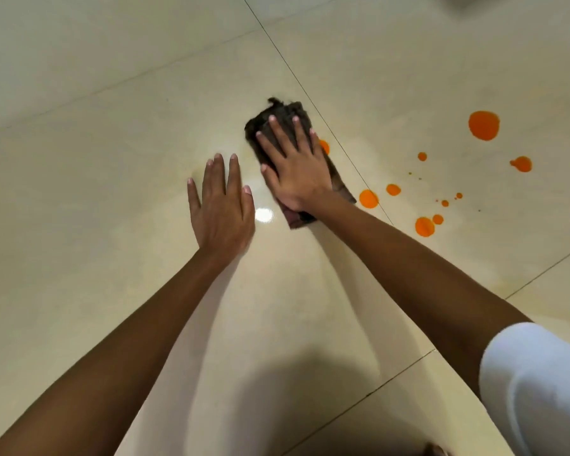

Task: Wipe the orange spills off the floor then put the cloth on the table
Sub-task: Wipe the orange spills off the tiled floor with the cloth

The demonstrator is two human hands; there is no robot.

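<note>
Item: cloth (282, 110), dark brown, folded into a long narrow pad with a frayed tuft at its far end, lying flat on the floor (112, 126) beside a diagonal grout line (287, 65). We hold it down with our right hand (293, 166), fingers straight and spread, palm pressing on its middle; nothing is curled around it. Our left hand (222, 205) lies flat on the bare tile just left of the cloth, fingers extended, holding nothing. Surroundings: glossy cream tiles; orange spills (483, 125) scattered to the right, the largest a round blot far right, one small spot (324, 146) touching the cloth's right edge, another (368, 199) near its lower corner. A bright light reflection (264, 214) sits between the hands. A white sleeve (540, 383) fills the lower right corner.
</note>
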